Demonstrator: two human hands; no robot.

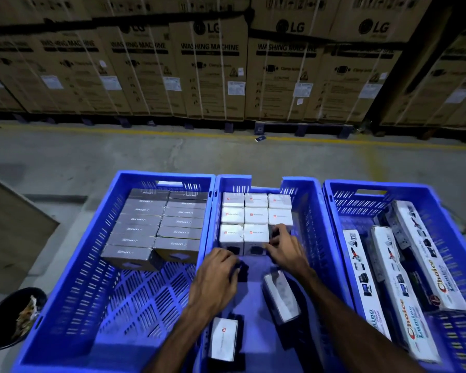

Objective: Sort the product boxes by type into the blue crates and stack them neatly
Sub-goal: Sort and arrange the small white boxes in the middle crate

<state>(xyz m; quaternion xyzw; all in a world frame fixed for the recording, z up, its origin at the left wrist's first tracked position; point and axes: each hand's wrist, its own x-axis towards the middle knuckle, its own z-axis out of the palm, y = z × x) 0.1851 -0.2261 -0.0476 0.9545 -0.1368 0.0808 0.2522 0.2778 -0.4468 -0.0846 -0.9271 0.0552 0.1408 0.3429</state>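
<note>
The middle blue crate (306,200) holds small white boxes (256,215) with dark sides, packed in neat rows at its far end. My right hand (287,250) is closed around one such box (276,233) at the right end of the nearest row. My left hand (215,275) curls around another small box (242,270), dark side showing, just in front of that row. Two loose white boxes (281,296) (223,339) lie on the crate floor near me. The left blue crate (92,238) holds grey boxes (156,224) in two tidy columns.
The right blue crate (439,208) contains long white "Choice" boxes (393,275) lying lengthwise and unevenly. A black bin (0,319) with scraps stands at lower left. Tall cardboard washing machine cartons (213,71) line the far side behind a yellow floor line (172,133).
</note>
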